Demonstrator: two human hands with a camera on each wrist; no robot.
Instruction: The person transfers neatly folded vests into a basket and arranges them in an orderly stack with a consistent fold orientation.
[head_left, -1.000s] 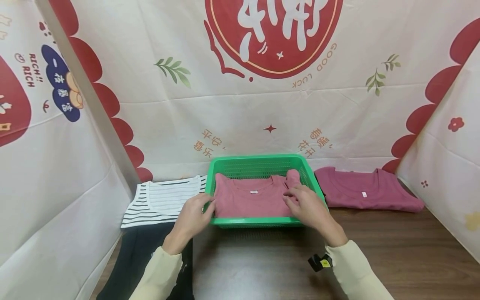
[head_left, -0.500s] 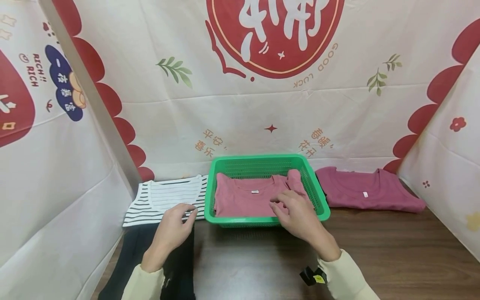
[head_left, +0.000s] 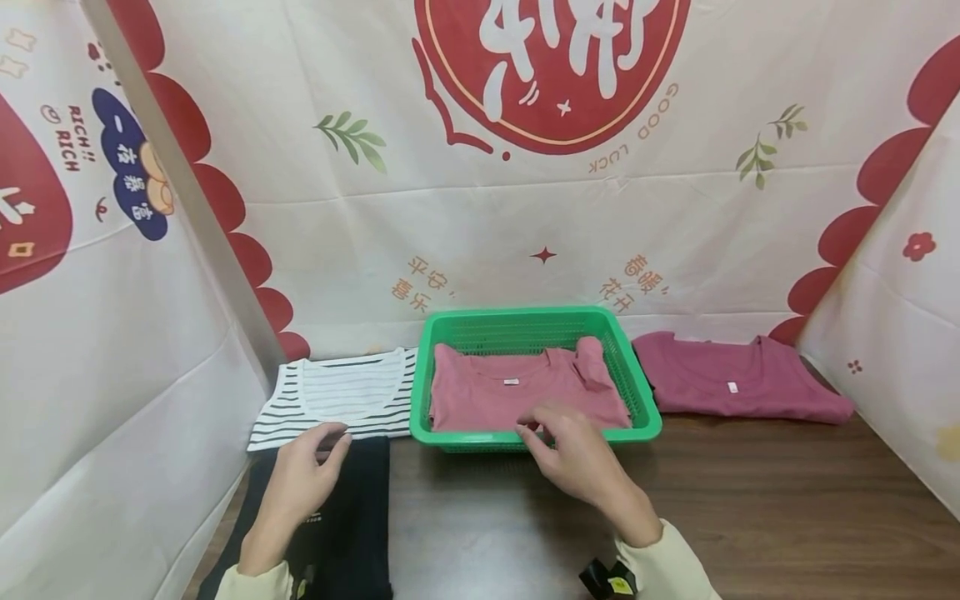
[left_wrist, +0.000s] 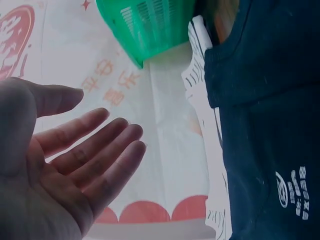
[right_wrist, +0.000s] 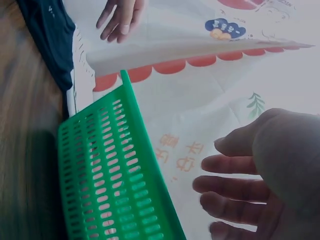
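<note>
- Near the middle of the bench (head_left: 750,492), up against the printed backdrop cloth (head_left: 487,217), sits a green basket (head_left: 457,438) with slotted walls.
- Inside the basket lies a folded pink shirt (head_left: 498,400), neckline toward the backdrop, a small pale label at the collar and one sleeve bunched up at the back right.
- Over the basket's front rim hangs the right hand (head_left: 576,457); its grip is slack, fingers gently bent and parted from the thumb. From the head view it is hard to judge how high the fingertips are above the rim and the shirt's front edge.
- To the left, above a black garment (head_left: 360,500), is the left hand (head_left: 298,473), its grip likewise loose, with the fingers spread in the left wrist view and apart from the cloth.
- White print shows on the black garment, which lies in front of a black-and-white striped top (head_left: 330,404), meeting its front edge.
- That striped top lies just beside the basket's left side.
- On the basket's right side, just beside it, is a folded magenta shirt (head_left: 750,387) with a white label at its neckline.
- Both forearms wear cream sleeves (head_left: 667,562).
</note>
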